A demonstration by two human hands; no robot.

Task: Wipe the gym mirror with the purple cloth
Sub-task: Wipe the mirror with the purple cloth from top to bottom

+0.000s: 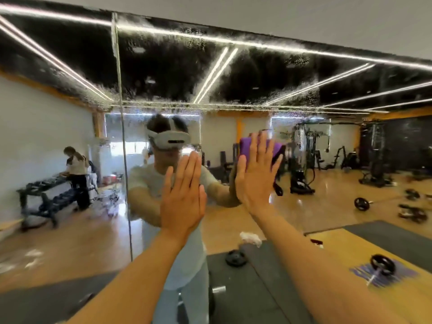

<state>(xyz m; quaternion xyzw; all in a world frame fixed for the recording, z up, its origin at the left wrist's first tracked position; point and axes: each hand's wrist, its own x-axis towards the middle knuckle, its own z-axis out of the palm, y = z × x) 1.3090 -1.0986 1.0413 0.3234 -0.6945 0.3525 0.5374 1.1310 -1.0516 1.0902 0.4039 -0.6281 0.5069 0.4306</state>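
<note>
The gym mirror (pixel 304 73) fills the wall in front of me, with a vertical seam (pixel 121 113) left of centre. Its upper part is speckled with droplets and streaks. The purple cloth (pixel 244 146) lies flat against the glass at head height. My right hand (pixel 257 174) covers it with the palm pressed on it and the fingers spread; purple edges show on both sides of the hand. My left hand (pixel 183 195) rests flat on the bare glass just left of it, holding nothing. My reflection with a grey headset faces me.
A weight plate (pixel 383 264) lies on the wood floor at lower right, beside a dark mat (pixel 385 235). A white crumpled rag (pixel 251 238) and another plate (pixel 236 258) lie low in the middle. The mirror reflects a person at a dumbbell rack (pixel 46 197) and gym machines (pixel 304 160).
</note>
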